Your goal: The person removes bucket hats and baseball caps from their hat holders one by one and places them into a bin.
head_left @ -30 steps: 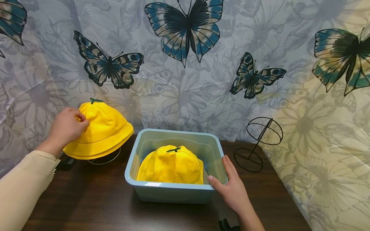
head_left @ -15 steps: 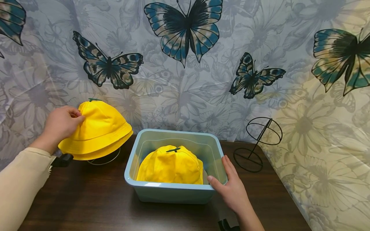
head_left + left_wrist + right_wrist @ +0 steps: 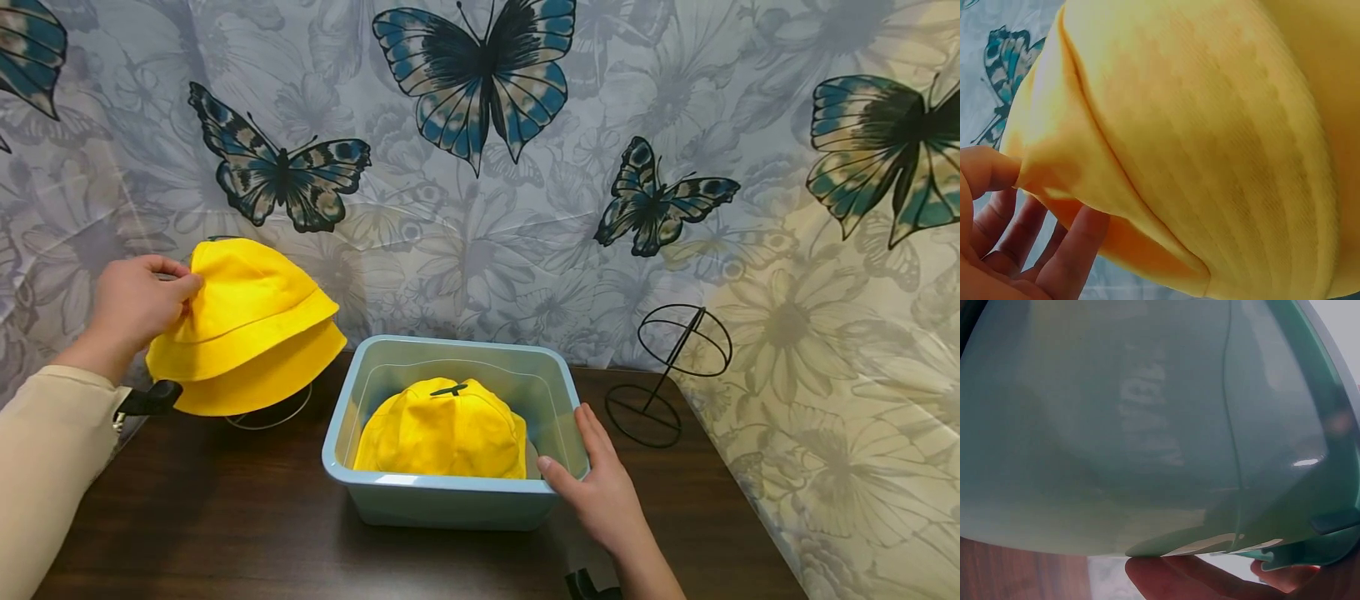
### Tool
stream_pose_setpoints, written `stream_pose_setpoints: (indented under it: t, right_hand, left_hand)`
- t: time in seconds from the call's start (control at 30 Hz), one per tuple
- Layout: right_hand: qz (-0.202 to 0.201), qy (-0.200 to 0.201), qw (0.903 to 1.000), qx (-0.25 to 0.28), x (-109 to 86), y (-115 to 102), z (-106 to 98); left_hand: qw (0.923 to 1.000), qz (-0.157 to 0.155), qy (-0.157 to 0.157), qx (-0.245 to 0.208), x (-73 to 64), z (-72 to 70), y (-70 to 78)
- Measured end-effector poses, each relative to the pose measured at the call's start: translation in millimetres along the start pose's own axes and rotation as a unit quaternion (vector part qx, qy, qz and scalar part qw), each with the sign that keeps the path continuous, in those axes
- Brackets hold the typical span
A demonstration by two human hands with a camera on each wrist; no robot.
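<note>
My left hand (image 3: 142,304) pinches the crown of a yellow bucket hat (image 3: 247,283), seen at left in the head view. The left wrist view shows thumb and fingers gathering a fold of the yellow cloth (image 3: 1210,150). That hat is tilted above a second yellow brim (image 3: 262,383), which sits over a wire stand whose base ring (image 3: 270,417) shows. My right hand (image 3: 603,492) holds the near right corner of a light blue plastic basin (image 3: 450,504), thumb over the rim. Inside the basin lies another yellow hat (image 3: 442,433) with a green stem on top.
A bare black wire hat stand (image 3: 663,375) is at the right back of the dark wooden table (image 3: 247,517). Behind the table hangs a butterfly-print cloth (image 3: 480,275). A black wrist strap mount (image 3: 150,398) juts from the left sleeve.
My left hand has moved up and to the left, lifting the upper hat, so more of the lower hat's brim shows beneath. The right hand and basin stay put.
</note>
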State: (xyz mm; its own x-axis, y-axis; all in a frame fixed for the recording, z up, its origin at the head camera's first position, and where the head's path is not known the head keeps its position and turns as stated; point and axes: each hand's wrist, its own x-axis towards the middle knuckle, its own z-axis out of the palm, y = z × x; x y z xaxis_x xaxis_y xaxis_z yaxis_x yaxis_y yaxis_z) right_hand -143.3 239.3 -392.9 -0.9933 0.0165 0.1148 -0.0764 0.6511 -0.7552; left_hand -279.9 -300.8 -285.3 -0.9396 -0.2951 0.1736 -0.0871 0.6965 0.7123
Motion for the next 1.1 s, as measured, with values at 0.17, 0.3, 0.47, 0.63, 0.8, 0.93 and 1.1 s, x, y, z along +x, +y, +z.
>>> stream_pose_setpoints:
  t: [0.17, 0.3, 0.47, 0.63, 0.8, 0.93, 1.1]
  right_hand:
    - [-0.002, 0.001, 1.0000, 0.001, 0.1, 0, 0]
    - [-0.004, 0.001, 1.0000, 0.000, 1.4, 0, 0]
    - [-0.002, 0.000, 1.0000, -0.001, 2.6, 0, 0]
    - [0.000, -0.001, 1.0000, -0.004, 2.3, 0, 0]
    - [0.000, -0.001, 1.0000, -0.002, 2.2, 0, 0]
    - [-0.001, -0.002, 1.0000, 0.004, 2.0, 0, 0]
    - [0.000, -0.002, 1.0000, 0.004, 0.2, 0, -1]
  left_hand:
    - [0.9996, -0.010, 0.010, -0.025, 1.8, -10.2, 7.8]
    - [0.9992, -0.020, 0.017, -0.031, 2.2, -13.3, 12.8]
    - [0.9987, -0.031, 0.013, -0.037, -0.2, -16.1, 18.8]
    - [0.9978, -0.041, 0.004, -0.052, -4.3, -19.2, 31.8]
    - [0.9965, -0.029, 0.001, -0.078, -8.9, -23.9, 47.9]
    - [0.9968, -0.015, 0.000, -0.079, -13.4, -27.1, 58.7]
    - [0.9953, 0.010, 0.003, -0.097, -21.5, -27.2, 74.2]
